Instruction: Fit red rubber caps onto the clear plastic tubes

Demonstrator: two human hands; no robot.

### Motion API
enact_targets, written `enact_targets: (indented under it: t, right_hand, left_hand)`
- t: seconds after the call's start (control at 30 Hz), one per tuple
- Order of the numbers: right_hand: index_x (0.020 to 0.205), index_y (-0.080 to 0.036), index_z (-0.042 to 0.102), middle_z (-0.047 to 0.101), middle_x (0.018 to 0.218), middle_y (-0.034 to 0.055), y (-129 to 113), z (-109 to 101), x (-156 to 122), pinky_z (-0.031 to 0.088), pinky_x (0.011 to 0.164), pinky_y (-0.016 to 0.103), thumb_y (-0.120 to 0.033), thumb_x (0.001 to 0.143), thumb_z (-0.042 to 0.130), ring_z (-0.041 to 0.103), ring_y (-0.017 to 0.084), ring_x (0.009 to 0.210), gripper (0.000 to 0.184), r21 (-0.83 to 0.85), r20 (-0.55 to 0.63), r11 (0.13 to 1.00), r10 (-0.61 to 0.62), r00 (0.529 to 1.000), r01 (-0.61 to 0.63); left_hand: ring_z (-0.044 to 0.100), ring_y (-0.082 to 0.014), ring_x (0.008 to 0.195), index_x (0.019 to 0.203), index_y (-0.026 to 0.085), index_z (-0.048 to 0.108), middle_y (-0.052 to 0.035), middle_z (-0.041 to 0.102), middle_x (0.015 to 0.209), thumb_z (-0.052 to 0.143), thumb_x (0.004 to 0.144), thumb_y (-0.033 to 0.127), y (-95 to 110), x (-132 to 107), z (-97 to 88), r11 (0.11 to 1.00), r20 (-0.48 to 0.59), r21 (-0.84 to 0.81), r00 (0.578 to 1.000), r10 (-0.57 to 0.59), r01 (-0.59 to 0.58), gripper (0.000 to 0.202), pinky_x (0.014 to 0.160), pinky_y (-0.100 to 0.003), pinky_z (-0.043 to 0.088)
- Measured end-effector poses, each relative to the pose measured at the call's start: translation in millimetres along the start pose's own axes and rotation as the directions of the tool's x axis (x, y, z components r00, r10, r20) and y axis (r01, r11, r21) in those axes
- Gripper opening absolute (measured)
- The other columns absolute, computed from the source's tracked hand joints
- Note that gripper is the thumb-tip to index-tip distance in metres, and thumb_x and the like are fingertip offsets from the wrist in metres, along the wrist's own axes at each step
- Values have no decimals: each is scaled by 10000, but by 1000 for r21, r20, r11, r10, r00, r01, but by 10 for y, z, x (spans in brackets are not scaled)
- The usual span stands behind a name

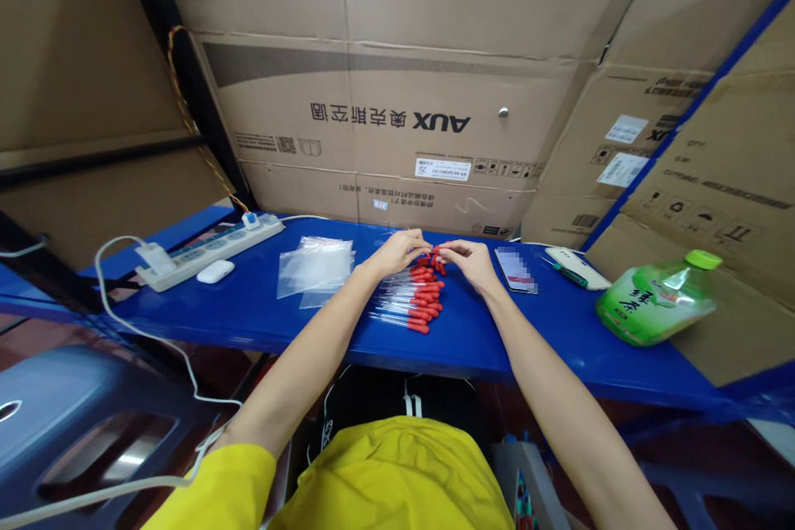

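Droppers with red rubber bulbs and clear thin tubes [417,298] lie side by side in a pile on the blue tabletop, bulbs toward the right. At the far end of the pile my left hand [401,252] is closed, its fingertips pinched at a red bulb. Opposite it, my right hand [472,261] pinches red dropper bulbs [438,252] between thumb and fingers. The fingertips of both hands nearly meet there. How many droppers they hold is too small to make out. Clear plastic bags [323,265] lie stacked left of my left hand.
A power strip [214,248] and a white earbud case [215,271] are at the left. Right of my right hand lie a phone [515,269], a green-handled tool [566,272] and a green bottle [652,302]. Cardboard [385,83] walls the back of the blue table [472,339].
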State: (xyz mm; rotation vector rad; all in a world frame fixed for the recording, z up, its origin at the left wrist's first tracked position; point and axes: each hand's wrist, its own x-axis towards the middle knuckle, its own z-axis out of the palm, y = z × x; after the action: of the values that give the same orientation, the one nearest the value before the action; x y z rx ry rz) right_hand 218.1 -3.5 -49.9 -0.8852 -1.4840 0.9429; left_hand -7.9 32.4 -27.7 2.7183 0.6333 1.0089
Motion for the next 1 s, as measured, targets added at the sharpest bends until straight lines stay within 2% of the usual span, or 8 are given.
enact_targets:
  t: [0.6,1.0]
  right_hand:
    - [876,-195,796,797,826,67,-36,53,-26,631,803,425,-513,660,880,770,266,753,393,16,-5,1000,10,1000,-10]
    - [907,-203,784,802,855,71,-77,61,-26,630,833,432,-532,661,870,774,274,802,420,-15,-20,1000,-9,1000,9]
  left_hand:
    - [600,-174,824,1054,162,780,-81,632,890,466,1048,395,-16,-3,13,1000,26,-14,1000,14,-14,391,796,-286,448]
    - [606,-174,821,1085,169,787,-82,630,888,482,1041,412,-58,-1,21,1000,-34,-18,999,9,-9,392,773,-286,451]
